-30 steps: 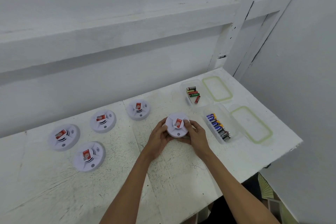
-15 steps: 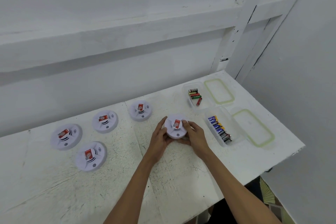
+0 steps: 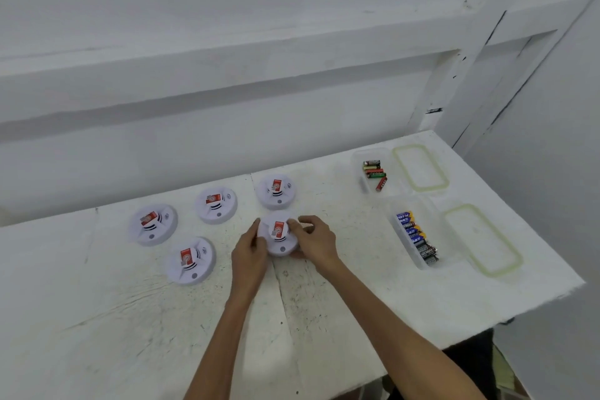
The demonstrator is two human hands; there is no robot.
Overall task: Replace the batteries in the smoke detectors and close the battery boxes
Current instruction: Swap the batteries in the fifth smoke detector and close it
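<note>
Gripped at its rim by the curled fingers of the left hand and right hand, the smoke detector has shifted from beside the battery box to 6 o'clock of a second detector, on a scuffed white table against white walls.

Left hand, right hand (both curled), close together

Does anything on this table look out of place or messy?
Only slightly: in the far box, one red battery lies slanted, unlike the row beside it. Nothing is spilled or visibly damaged.
</note>
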